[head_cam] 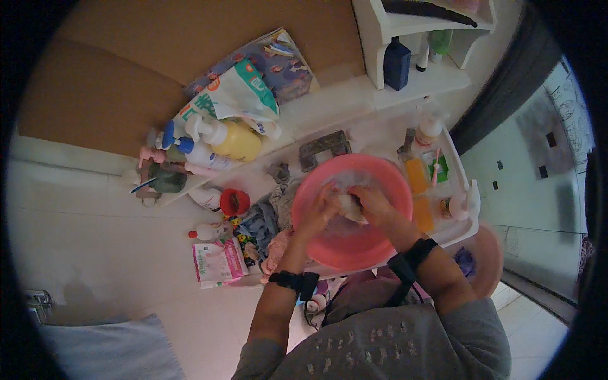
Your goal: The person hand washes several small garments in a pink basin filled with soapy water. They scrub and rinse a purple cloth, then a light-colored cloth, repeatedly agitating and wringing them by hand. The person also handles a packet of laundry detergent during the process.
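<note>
A pink plastic basin [354, 256] with cloudy, sudsy water stands on a white washstand counter. Inside its rim, my left hand [324, 209] and my right hand [373, 204] are close together, with a small pale wet cloth [352, 209] between them. The fingers of my right hand curl over a dark part at the cloth's edge. My left hand's fingers touch the pale cloth from the left, bent around its side. Each wrist wears a black strap with a small box.
Left of the basin lie a grey-blue cloth [261, 225], a red cup [235, 202] and a pink-white packet [219, 261]. Pump bottles [237, 140] stand behind them. Orange packets [418, 175] lie at right, beside small bottles. A pinkish tub [489, 261] sits lower right.
</note>
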Demonstrator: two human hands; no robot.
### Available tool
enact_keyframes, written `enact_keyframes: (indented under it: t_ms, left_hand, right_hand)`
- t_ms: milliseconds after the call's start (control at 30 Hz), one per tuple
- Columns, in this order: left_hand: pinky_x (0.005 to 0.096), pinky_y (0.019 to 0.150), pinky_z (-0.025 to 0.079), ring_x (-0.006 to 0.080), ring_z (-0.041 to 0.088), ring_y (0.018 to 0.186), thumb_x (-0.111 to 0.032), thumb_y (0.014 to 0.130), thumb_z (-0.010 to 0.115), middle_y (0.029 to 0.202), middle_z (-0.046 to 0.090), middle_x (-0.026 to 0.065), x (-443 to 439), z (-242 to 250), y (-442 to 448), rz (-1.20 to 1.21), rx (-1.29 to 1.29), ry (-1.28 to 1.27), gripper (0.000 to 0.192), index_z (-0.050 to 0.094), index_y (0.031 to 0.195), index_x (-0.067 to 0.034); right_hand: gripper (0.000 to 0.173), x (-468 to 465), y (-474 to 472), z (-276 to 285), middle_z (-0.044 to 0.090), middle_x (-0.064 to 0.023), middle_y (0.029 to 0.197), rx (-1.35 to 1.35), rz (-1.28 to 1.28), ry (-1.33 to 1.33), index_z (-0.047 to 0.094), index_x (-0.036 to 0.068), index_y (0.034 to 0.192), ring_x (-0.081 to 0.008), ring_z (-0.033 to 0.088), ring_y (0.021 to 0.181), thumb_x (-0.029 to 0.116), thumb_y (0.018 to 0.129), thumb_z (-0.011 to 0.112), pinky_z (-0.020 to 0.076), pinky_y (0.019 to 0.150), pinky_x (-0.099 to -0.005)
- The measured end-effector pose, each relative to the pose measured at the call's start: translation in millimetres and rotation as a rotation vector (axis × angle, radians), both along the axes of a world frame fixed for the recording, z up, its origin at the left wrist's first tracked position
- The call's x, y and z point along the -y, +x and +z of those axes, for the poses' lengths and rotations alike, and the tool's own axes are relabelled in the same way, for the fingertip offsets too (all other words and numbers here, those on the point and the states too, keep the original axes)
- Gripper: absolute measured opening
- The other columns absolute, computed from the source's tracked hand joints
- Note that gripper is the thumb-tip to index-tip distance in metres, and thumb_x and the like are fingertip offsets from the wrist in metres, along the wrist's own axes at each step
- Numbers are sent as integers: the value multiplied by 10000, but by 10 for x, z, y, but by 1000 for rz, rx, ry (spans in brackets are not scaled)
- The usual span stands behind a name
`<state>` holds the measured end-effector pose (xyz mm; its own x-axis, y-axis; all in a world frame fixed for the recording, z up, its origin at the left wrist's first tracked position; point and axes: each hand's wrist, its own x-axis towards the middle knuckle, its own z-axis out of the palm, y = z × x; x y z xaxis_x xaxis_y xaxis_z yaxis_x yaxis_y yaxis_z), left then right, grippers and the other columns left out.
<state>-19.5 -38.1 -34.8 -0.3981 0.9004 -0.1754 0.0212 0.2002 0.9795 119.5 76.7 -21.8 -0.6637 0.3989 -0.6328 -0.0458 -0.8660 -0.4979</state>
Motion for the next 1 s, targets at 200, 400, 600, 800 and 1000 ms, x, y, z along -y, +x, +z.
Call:
enact_keyframes:
  t_ms: [200,400,600,800,1000]
  left_hand:
    - [331,946,460,182,560,1097,-176,909,673,1204,576,82,-56,75,193,-43,-55,-91,458,481,1295,-22]
    - [330,879,484,184,588,1032,-183,951,593,1178,585,67,13,-21,83,235,342,98,371,495,1270,-22]
    - [380,880,479,240,577,1053,-212,927,623,1159,576,90,-34,-26,-141,341,-178,-90,380,508,1253,-55]
    - [426,888,457,330,566,1051,-219,858,706,1158,569,168,59,-325,647,-13,-616,40,423,513,1192,-46]
    - [451,833,457,384,580,1022,-274,905,639,1110,585,236,-306,-357,504,228,-454,-232,360,506,1120,-19]
  right_hand:
    - [283,-22,-115,-303,680,-103,917,61,-44,275,646,-11,1065,-192,652,868,220,916,581,517,746,-321]
    - [402,7,-35,-701,683,-106,983,254,303,949,657,6,1111,-215,647,837,359,956,542,525,751,-348]
    - [475,179,-30,-1087,674,-127,955,133,177,735,585,-7,1184,-240,665,840,391,926,603,549,687,-359]
    - [434,106,-63,-1628,656,-121,870,50,-30,-83,600,-14,1102,-270,657,790,386,933,586,532,653,-401]
    - [374,345,-192,-1384,659,-172,855,488,-9,321,636,-5,989,-329,636,761,355,903,585,511,671,-469]
